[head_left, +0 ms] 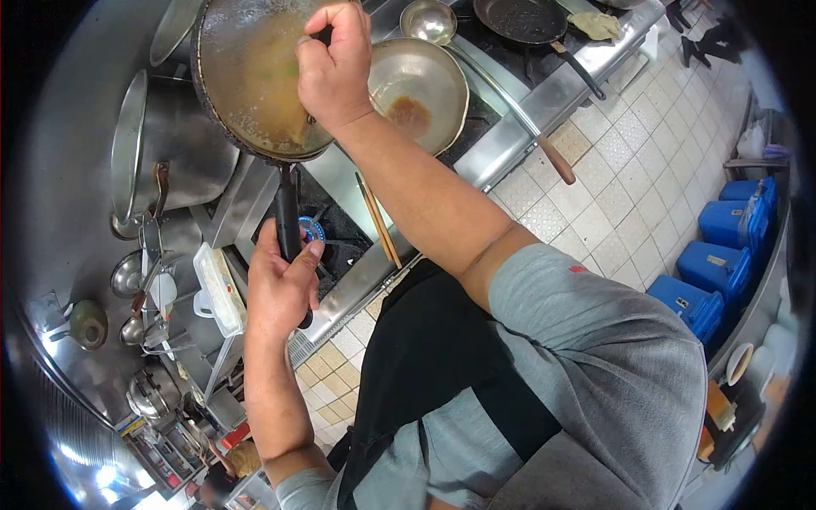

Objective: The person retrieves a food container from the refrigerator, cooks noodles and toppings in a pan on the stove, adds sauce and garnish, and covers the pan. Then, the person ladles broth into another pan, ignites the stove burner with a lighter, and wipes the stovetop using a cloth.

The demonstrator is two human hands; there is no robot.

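Observation:
My left hand (280,285) is wrapped round the black handle (287,212) of a dark-rimmed pan (208,93). Bubbling, golden-brown liquid (255,76) fills the pan. Over its right side, my right hand (334,72) is closed, thumb against fingers. A small dark piece shows at the grip, but what the hand holds is mostly hidden. Partly behind my right wrist lies a wide metal pan (442,81) with a brown patch of sauce (410,116). A burner with a blue flame (313,229) shows beside the black handle.
Wooden chopsticks (378,223) lie along the stove edge. A long-handled ladle (427,23) reaches past the front edge. Behind it are a dark frying pan (520,19) and a cloth (593,26). A tall pot (191,136) stands left; blue bins (712,265) line the right. Another person (223,467) appears lower left.

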